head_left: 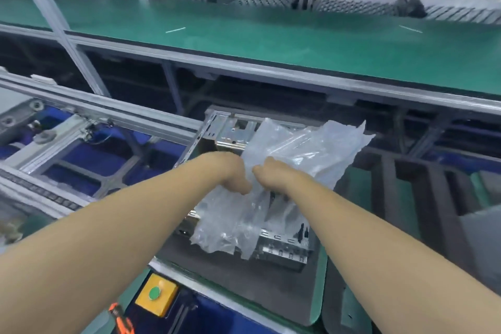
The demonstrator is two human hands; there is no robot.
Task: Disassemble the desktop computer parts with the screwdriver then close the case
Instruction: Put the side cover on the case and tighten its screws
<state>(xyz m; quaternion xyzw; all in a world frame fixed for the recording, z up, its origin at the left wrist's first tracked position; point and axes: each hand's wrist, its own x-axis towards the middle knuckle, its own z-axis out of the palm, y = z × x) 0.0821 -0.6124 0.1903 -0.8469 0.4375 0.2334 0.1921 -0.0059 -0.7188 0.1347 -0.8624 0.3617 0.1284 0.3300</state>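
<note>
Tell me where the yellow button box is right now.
In the head view the yellow button box sits at the bottom edge, left of centre, under the left forearm, beside the orange-handled tool.

A single head-worn, wide-angle view looks forward and steeply down along both bare forearms, close over the metal computer case (282, 248) on the dark foam pad (189, 249). The near edge of the workstation lies at the frame bottom, while the green conveyor belt (271, 35) crosses the upper frame, tilted and blurred.
</note>
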